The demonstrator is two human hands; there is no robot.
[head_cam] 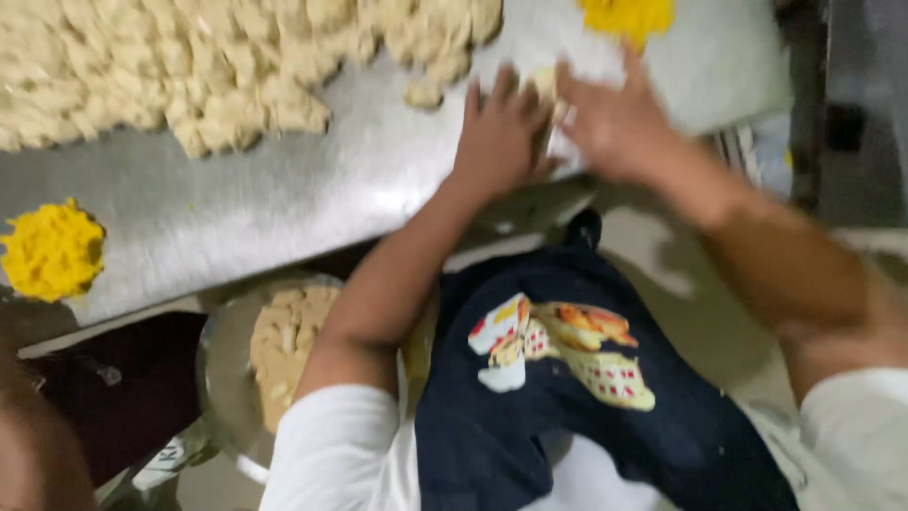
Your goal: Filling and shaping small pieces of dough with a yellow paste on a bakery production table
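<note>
Far left edge: a blurred part of another person (28,445) shows at the bottom corner, too soft to make out further.
Left yellow mound: a heap of bright yellow filling (52,251) sits on the steel table (284,189) near its front edge, well apart from both hands.
Dough heap: a wide pile of pale dough pieces (189,66) covers the far left and middle of the table, reaching to just beside the left hand's fingertips.
Steel bowl: a round metal bowl (222,378) stands below the table edge, under the person's left arm, and holds more pale dough lumps.
Left hand: the left hand (501,132) lies palm down at the table's front edge, fingers spread and flat, pressed against the small dough piece.
Dough piece: one small pale dough piece (544,85) sits between the two hands, touched by both, mostly covered.
Right hand: the right hand (615,118) is likewise flat and open-fingered, cupping the same piece from the other side; motion blur hides any finer grip.
Right yellow mound: a second yellow heap (629,17) lies at the top, just beyond the right hand.
Apron: a dark apron (586,397) with a colourful print hangs below the hands.
</note>
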